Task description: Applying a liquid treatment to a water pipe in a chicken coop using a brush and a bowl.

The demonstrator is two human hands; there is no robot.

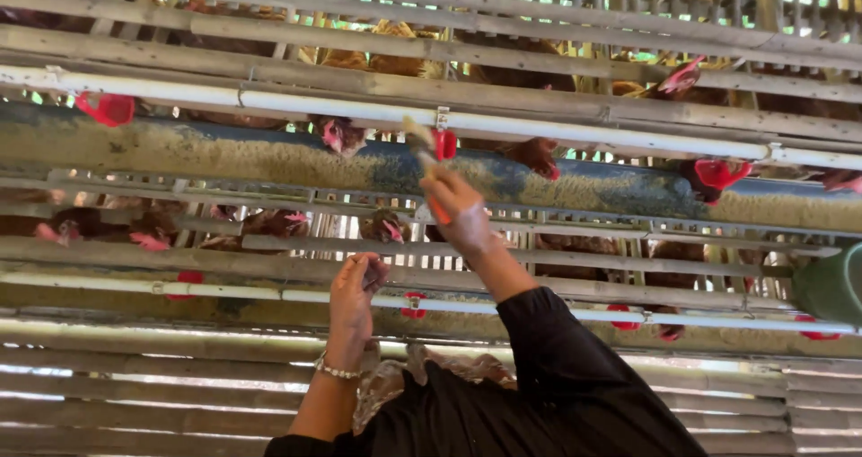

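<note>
The right hand (462,210) grips a small brush (424,147), fingers wrapped round its handle, reaching up to the feed trough (224,156). The left hand (352,291) hangs lower, fingers curled together, empty as far as shows.

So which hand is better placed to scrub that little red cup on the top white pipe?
Right hand: it holds the orange-handled brush right at the small red plastic cup on the upper white pipe. The left hand sits lower, near another pipe.

Long feed trough (269,156) filled with yellowish feed (224,161), and a white water pipe (341,109) with red drinkers (106,109).
</note>
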